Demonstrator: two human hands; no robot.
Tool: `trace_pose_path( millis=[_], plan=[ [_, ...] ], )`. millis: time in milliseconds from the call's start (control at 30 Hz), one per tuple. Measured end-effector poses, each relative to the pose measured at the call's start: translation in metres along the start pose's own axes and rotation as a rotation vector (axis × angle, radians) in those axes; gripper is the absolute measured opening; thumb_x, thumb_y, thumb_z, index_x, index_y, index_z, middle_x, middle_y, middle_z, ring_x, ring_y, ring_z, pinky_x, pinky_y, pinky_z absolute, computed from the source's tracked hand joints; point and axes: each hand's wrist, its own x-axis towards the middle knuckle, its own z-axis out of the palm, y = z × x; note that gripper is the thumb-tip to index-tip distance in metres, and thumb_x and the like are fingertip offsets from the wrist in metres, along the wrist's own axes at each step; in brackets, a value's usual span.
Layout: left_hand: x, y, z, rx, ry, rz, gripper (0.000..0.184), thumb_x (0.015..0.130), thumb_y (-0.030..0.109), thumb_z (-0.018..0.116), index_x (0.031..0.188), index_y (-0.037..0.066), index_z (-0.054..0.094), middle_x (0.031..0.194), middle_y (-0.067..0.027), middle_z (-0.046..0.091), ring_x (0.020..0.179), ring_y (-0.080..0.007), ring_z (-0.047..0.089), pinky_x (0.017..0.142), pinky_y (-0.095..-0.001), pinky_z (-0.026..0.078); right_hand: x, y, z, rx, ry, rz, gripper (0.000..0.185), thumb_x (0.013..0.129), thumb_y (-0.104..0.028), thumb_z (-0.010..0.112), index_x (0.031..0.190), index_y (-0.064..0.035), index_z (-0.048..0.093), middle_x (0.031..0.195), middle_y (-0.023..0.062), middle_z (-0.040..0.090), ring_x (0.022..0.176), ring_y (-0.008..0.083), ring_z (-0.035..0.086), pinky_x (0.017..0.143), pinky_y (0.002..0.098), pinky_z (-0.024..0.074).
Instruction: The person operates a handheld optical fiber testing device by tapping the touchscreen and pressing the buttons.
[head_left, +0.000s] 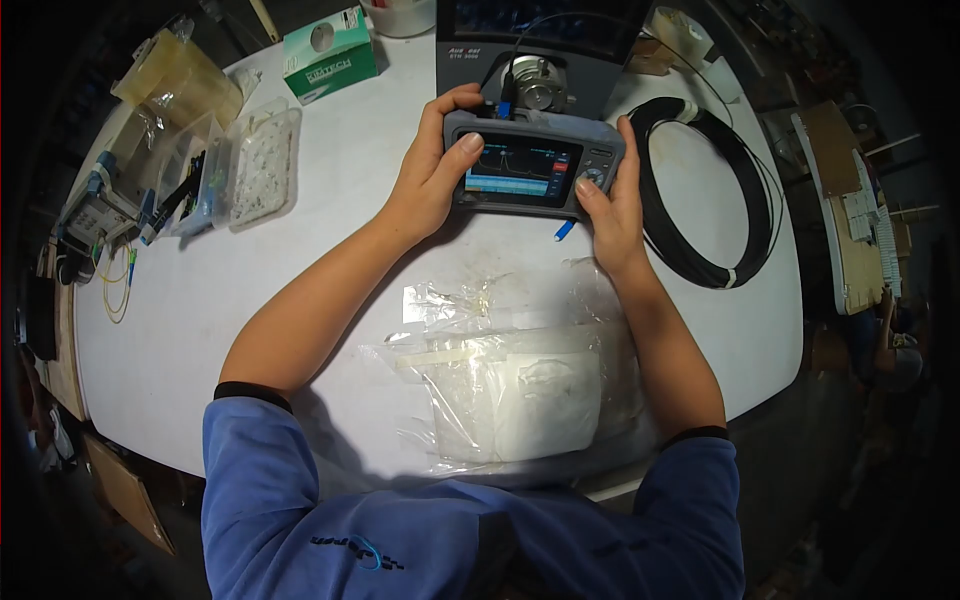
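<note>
A grey handheld fibre tester (522, 160) is held between my two hands over the far part of the table. Its lit screen (512, 168) shows a curve with peaks above a blue-and-white table. My left hand (437, 160) grips the left end, thumb on the screen's edge. On the right end, my right hand (612, 200) has its thumb by the round keypad (592, 178). A blue connector (505, 110) with a black cable is plugged into the top edge. Just below the tester lies a small blue connector (565, 230). Fingers behind the casing are partly hidden.
Clear plastic bags (470, 400) with a white sheet lie between my forearms. A black cable coil (650, 200) rests at right. A dark machine (540, 50) stands behind. At left are a green tissue box (330, 60), plastic trays (265, 165) and a grey instrument (98, 205).
</note>
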Motion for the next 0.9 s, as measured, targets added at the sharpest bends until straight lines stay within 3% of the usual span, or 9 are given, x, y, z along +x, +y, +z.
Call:
trace_pose_path(
  millis=[367,533,567,633,867,900],
  plan=[
    [-0.005,0.001,-0.001,-0.004,0.023,0.01,0.058,0.099,0.036,0.056,0.146,0.005,0.041,0.148,-0.017,0.046,0.134,-0.0258,0.048,0.113,-0.0371,0.035,-0.002,-0.006,0.005,0.023,0.045,-0.011,0.082,0.096,-0.014,0.058,0.159,0.0076,0.009,0.144,0.0261,0.046,0.132,0.0276,0.051,0.113,0.0378,0.0385],
    [-0.006,0.003,0.003,0.032,0.042,0.008,0.063,0.095,0.022,0.066,0.149,0.006,0.038,0.134,-0.0158,0.056,0.123,-0.0225,0.056,0.106,-0.0358,0.044,0.0,-0.007,0.006,0.093,0.044,0.044,0.081,0.097,-0.012,0.058,0.159,0.0072,0.01,0.144,0.0252,0.047,0.134,0.0268,0.05,0.115,0.0377,0.0362],
    [-0.006,0.004,0.004,0.028,0.04,0.006,0.063,0.095,0.022,0.066,0.149,0.006,0.038,0.134,-0.0158,0.056,0.123,-0.0225,0.056,0.106,-0.0358,0.044,0.0,-0.007,0.007,0.089,0.046,0.048,0.081,0.097,-0.012,0.058,0.159,0.0072,0.01,0.144,0.0252,0.047,0.134,0.0268,0.05,0.115,0.0377,0.0362],
    [-0.006,0.006,0.008,0.045,0.041,-0.045,0.066,0.096,0.024,0.065,0.151,0.006,0.034,0.152,-0.0147,0.044,0.134,-0.0252,0.049,0.114,-0.0384,0.038,0.0,-0.007,0.007,0.102,0.059,0.038,0.08,0.097,-0.011,0.058,0.159,0.0067,0.01,0.144,0.0246,0.047,0.134,0.026,0.05,0.115,0.0376,0.0357],
    [-0.006,0.007,0.006,0.024,0.02,-0.054,0.066,0.097,0.025,0.065,0.151,0.006,0.033,0.155,-0.0139,0.042,0.135,-0.0258,0.049,0.114,-0.039,0.039,0.002,-0.003,0.003,0.119,0.051,0.022,0.078,0.098,-0.01,0.058,0.159,0.0054,0.011,0.145,0.0244,0.046,0.135,0.0257,0.048,0.116,0.0376,0.034],
    [-0.006,0.008,0.005,0.028,0.019,-0.052,0.067,0.096,0.025,0.066,0.151,0.006,0.033,0.155,-0.0139,0.042,0.135,-0.0258,0.048,0.114,-0.0389,0.039,0.002,-0.002,0.004,0.114,0.072,0.02,0.077,0.098,-0.011,0.059,0.158,0.0058,0.014,0.143,0.0241,0.048,0.132,0.0252,0.051,0.114,0.0369,0.0372]
  ],
)
